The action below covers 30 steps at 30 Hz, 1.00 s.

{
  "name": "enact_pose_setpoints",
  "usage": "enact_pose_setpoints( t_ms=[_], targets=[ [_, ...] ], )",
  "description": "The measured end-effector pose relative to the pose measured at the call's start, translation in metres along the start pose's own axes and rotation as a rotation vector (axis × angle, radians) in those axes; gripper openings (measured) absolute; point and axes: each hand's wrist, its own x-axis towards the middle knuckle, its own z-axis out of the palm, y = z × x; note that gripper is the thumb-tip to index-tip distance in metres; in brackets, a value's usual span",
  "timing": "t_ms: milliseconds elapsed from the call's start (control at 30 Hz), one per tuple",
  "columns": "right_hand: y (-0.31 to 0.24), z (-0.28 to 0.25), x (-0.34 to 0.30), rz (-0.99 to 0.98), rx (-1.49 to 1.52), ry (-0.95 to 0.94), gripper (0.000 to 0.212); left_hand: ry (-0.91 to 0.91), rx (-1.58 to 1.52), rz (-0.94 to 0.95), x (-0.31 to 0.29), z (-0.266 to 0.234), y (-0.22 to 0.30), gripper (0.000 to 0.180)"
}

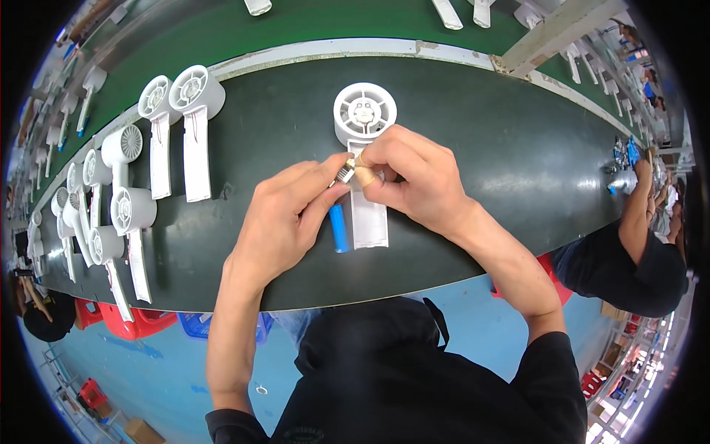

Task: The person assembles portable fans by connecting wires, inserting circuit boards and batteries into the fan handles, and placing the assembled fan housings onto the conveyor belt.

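In front of me lies a white handheld fan, its round grille away from me and its open handle shell toward me. Over that handle, my left hand pinches a small circuit board between thumb and forefinger. My right hand is closed in a pinch right beside the board, with pale finger covers on its fingertips. What those right fingertips grip is too small and hidden to make out. A blue cylindrical battery rests just left of the handle shell, below my left thumb.
Several white fans lie on the left of the dark green table. Beyond a pale ledge runs a green belt with more fan parts. Another person's arm reaches over the table at right. Red stools stand below.
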Motion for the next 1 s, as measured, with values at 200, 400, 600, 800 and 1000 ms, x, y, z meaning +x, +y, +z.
enact_pose_setpoints(
  t_ms=[200,400,600,800,1000],
  targets=[
    [0.0,0.003,-0.004,0.013,0.095,0.012,0.021,0.005,0.035,0.027,-0.002,0.001,-0.002,0.029],
    [0.002,-0.005,0.002,-0.048,0.068,-0.025,0.02,-0.04,0.028,0.035,0.003,-0.004,0.002,0.03],
    [-0.006,-0.005,0.002,-0.033,0.011,0.004,0.018,0.022,-0.011,0.037,0.005,0.002,-0.006,0.029],
    [-0.05,-0.002,-0.021,0.808,0.422,-0.058,0.04,0.122,-0.281,-0.109,-0.004,0.011,-0.011,0.024],
    [-0.042,0.019,0.037,0.448,0.551,0.146,0.029,0.292,-0.641,-0.204,0.02,-0.017,0.015,0.031]
  ],
)
